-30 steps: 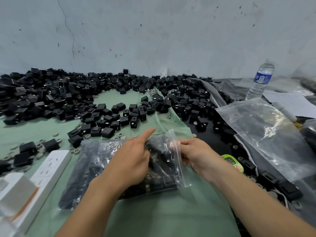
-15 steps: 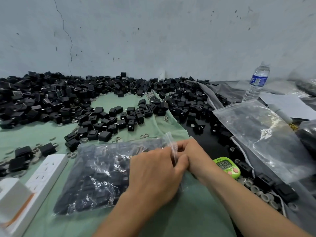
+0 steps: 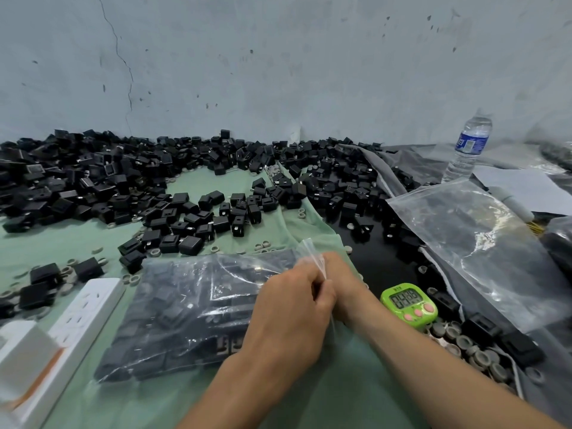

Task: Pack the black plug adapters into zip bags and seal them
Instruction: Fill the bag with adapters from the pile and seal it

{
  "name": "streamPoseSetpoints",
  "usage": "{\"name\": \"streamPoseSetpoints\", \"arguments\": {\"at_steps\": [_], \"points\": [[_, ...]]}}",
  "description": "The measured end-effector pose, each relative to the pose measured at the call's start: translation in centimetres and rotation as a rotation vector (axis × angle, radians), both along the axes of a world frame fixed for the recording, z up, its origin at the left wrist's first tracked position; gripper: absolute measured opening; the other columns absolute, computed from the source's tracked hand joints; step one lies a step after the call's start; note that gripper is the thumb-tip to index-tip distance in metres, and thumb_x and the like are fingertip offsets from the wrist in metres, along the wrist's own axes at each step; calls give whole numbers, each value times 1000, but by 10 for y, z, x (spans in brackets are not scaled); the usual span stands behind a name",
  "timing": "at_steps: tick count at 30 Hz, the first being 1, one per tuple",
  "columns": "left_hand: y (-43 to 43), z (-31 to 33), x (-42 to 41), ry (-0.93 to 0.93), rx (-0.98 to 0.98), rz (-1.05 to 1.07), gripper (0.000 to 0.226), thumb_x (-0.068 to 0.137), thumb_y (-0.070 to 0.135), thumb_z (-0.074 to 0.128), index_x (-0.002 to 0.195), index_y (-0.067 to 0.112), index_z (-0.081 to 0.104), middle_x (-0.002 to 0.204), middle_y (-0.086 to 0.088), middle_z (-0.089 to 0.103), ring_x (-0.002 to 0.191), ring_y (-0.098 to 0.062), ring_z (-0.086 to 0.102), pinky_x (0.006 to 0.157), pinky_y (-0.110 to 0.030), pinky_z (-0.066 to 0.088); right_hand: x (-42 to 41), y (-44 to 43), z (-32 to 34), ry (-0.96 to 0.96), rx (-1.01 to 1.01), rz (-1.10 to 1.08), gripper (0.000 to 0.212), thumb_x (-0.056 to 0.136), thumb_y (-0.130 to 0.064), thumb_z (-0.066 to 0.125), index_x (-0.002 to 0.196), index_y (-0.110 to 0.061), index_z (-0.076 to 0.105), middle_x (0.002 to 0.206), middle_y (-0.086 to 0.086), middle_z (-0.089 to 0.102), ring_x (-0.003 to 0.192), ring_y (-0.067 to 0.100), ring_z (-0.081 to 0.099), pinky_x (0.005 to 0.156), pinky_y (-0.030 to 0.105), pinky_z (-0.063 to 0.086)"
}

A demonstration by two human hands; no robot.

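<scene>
At six o'clock of the view, both hands met at the mouth of the filled zip bag (image 3: 185, 311). The left hand (image 3: 291, 308) was curled, thumb and forefinger pinching the clear zip strip (image 3: 313, 258). The right hand (image 3: 343, 289), touching it from the three o'clock side, gripped the same edge, though most of its fingertips were hidden. The bag lay flat on the green-covered tabletop (image 3: 309, 397), stretching toward nine o'clock from the hands and packed tight with black plug adapters. The step looked like closing the zipper. Done well, it would mean lining up the two tracks at one corner, holding that corner fast with one hand, and running a firm pinch along the whole strip with the other. With the bag that full, air ought to be pressed out first and any adapter nudged back from the mouth, lest the seal gape. Just beside the right wrist at three o'clock sat a green timer (image 3: 408, 303), and a white power strip (image 3: 83, 317) lay at nine. Farther off, another clear bag (image 3: 470, 243) rested at two o'clock, loose adapters (image 3: 93, 187) were heaped from ten to twelve, and a water bottle (image 3: 467, 150) stood at one.
</scene>
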State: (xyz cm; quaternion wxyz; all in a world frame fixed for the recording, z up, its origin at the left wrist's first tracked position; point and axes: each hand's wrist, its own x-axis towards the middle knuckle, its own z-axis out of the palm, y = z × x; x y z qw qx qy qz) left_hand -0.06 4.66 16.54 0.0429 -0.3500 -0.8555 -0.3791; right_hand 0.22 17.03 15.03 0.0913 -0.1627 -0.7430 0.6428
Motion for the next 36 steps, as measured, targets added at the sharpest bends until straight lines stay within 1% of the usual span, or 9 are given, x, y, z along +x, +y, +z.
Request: {"name": "streamPoseSetpoints", "arguments": {"at_steps": [7,12,15,18,21,25,28,32,36], "points": [[-4,4,-2,23,-31,-24,27,95,37,60,70,26,55,61,10,58,70,-1,58,53,-19,43,-2,4,-16,-4,16,-164,45,84,-13,46,40,-23,40,45,-13,39,52,12,36,51,29,35],[-37,25,-43,3,17,111,17,102,34,54,94,38,69,76,19,66,62,2,58,51,-14,38,6,23,-10,-4,259,-77,21,77,-17,83,60,-21,72,57,-7,67,53,8,58,55,26,49],[-71,29,-73,-3,-25,200,30,106,30,48,129,37,64,113,15,71,84,5,59,73,-16,42,10,43,-2,2,502,-383,15,69,-21,80,61,-25,69,51,-11,63,45,0,52,51,21,43],[-78,19,-77,-55,-203,100,43,107,40,38,150,40,43,156,9,42,142,-9,38,120,-38,28,11,59,9,-44,603,-523,7,77,-26,76,76,-33,75,73,-17,72,73,-2,66,71,26,55],[-65,8,-67,4,-360,-43,57,102,58,21,157,43,20,167,13,10,153,-5,2,125,-35,-4,-1,80,10,-245,821,-439,45,86,-22,67,132,-22,63,116,-2,71,114,23,62,95,35,51],[-57,-6,-69,127,-607,-35,75,93,73,8,161,40,1,168,9,-7,155,-12,-12,125,-36,-10,-29,106,11,-491,986,-233,70,92,-22,58,155,-13,30,150,13,40,138,36,37,111,47,40],[-57,-8,-70,140,-643,-38,80,88,74,-1,160,39,-7,168,9,-12,154,-12,-16,124,-37,-12,-46,113,16,-593,1074,-45,54,99,-21,49,151,-10,40,151,16,41,135,36,42,110,43,40],[-56,-7,-71,148,-677,-53,83,85,74,-4,159,38,-10,168,9,-13,154,-13,-17,122,-36,-13,-46,113,15,-460,1040,-163,34,90,-2,57,118,-18,68,124,9,65,105,28,65,89,37,55],[-56,-6,-71,152,-702,-51,80,90,73,0,160,36,-9,168,7,-12,155,-14,-15,123,-37,-12,-23,93,24,-191,560,-343,35,94,2,54,112,-22,72,113,0,62,86,24,72,84,40,60]]}}
